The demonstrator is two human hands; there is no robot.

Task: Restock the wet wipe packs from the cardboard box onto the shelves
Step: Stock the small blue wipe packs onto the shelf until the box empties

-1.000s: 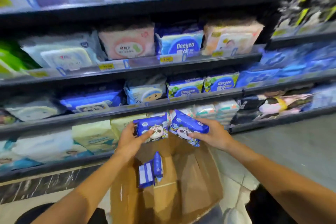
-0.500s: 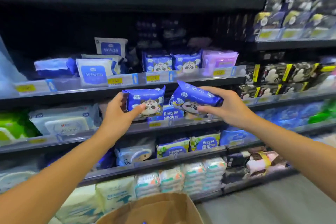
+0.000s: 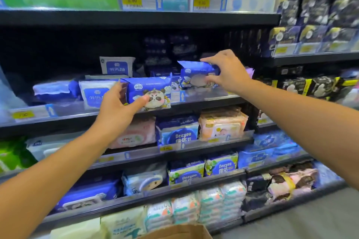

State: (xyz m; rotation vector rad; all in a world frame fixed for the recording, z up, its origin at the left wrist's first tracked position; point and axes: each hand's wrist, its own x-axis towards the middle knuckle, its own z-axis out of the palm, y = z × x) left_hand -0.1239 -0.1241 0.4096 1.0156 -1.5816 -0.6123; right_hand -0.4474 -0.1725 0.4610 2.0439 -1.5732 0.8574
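Left hand (image 3: 116, 105) holds blue plastic panda-print wipe pack (image 3: 148, 91) upright at front edge of black metal shelf (image 3: 204, 101), long axis along edge, printed face outward, thumb across front. Right hand (image 3: 230, 72) pinches second blue wipe pack (image 3: 197, 74) above same shelf edge, long axis level, face outward. Brown cardboard box (image 3: 178, 232) below.

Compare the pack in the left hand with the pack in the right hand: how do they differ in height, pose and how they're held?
The left pack sits lower, at the shelf's front edge, panda face plainly showing; the right pack is higher and further back, its print blurred. The left hand grips its pack from the left end, thumb across the front; the right hand pinches its pack top and bottom at the right end. Both are blue panda wet wipe packs.
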